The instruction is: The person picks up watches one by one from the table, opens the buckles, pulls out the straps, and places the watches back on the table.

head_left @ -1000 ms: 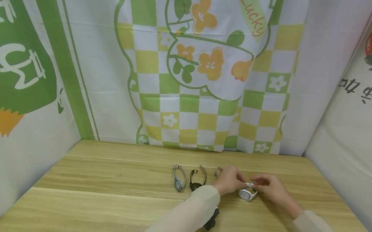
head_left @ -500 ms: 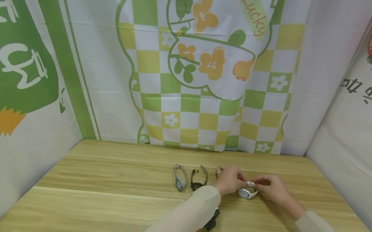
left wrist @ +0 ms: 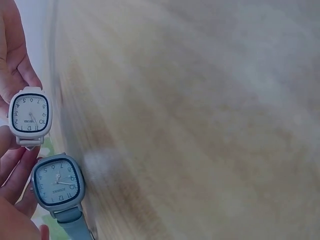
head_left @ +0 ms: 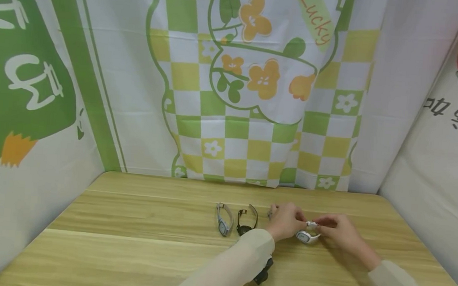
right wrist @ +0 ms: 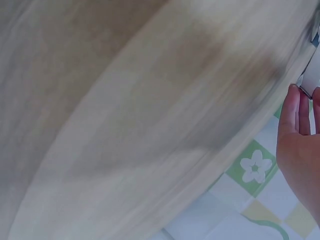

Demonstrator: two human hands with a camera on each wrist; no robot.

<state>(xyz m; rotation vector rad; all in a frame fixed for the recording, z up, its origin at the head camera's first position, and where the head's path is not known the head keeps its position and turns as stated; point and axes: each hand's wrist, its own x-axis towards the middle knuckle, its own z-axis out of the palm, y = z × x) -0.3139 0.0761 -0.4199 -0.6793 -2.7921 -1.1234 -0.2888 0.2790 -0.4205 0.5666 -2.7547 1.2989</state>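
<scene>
A white wristwatch [head_left: 305,237] with a square dial is held between my two hands at the right of the table. My left hand [head_left: 287,221] and my right hand [head_left: 339,231] pinch its strap at the buckle, from either side. In the left wrist view the white watch's dial [left wrist: 30,114] faces the camera. Close to my left fingers there is a blue-grey watch [left wrist: 57,181], its strap hanging below. The right wrist view catches my right hand [right wrist: 299,150] at the edge, fingertips on a pale strap.
On the wooden table [head_left: 133,225], left of my hands, lie a light-blue watch [head_left: 223,225] and a black watch [head_left: 245,228]. Part of another strap [head_left: 270,213] shows behind my left hand. A patterned curtain [head_left: 230,129] hangs along the table's back edge.
Both hands keep their grip on the white watch's strap. Its buckle end has risen slightly and the dial has tipped a little. The head view has shifted slightly.
</scene>
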